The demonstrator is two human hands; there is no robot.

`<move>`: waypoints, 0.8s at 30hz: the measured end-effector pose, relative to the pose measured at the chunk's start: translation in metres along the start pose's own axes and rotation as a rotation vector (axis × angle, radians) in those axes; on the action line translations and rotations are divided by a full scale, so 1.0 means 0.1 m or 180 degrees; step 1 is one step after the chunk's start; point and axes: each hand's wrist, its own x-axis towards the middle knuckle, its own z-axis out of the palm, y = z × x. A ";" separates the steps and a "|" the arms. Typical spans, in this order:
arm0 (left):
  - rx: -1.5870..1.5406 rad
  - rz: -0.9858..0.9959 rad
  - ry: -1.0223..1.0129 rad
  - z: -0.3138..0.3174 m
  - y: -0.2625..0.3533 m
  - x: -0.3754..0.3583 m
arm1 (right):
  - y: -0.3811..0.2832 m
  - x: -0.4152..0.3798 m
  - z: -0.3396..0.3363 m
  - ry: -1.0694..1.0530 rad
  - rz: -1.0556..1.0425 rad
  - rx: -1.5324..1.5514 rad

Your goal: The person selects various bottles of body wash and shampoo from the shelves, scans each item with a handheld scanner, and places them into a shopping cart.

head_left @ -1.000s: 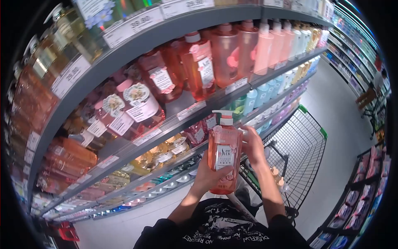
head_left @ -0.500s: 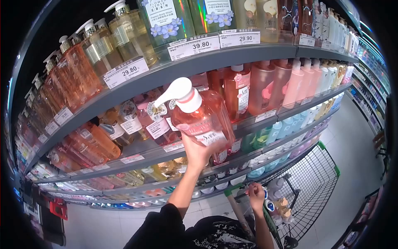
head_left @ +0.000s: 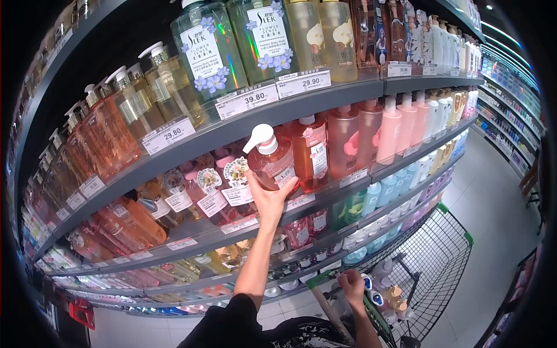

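Observation:
My left hand [head_left: 271,200] is wrapped round a pink body wash bottle [head_left: 274,160] with a white pump head, at the front of the middle shelf. Its fingers and thumb grip the lower sides of the bottle. Close on its right stands a similar red-pink bottle [head_left: 313,152]; bottles with round floral tags [head_left: 237,174] are on its left. My right hand [head_left: 351,285] is low, beside the near end of the shopping cart [head_left: 444,261]. Its fingers are curled, and whatever they may hold is hidden.
The upper shelf edge [head_left: 348,93] juts out above the held bottle, with green body wash bottles [head_left: 207,55] on top. Several bottles [head_left: 394,298] lie in the cart. Tiled floor [head_left: 481,203] and another shelf row [head_left: 510,110] are at the right.
My left hand has carried the pink bottle away from me to the middle shelf, beside the similar bottle. My right hand stays curled by the cart. The view has shifted slightly.

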 end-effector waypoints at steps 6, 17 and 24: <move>0.0583 -0.0018 -0.0169 -0.04 -0.31 -0.03 | 0.07 0.01 0.01 -0.0051 -0.0031 -0.0085; 0.0738 -0.0155 0.0096 0.02 -0.28 -0.04 | 0.04 0.00 0.04 0.0057 -0.0128 -0.0364; 0.1129 0.0186 -0.0017 0.04 -0.29 -0.08 | 0.07 0.00 0.03 -0.0022 -0.0238 -0.0505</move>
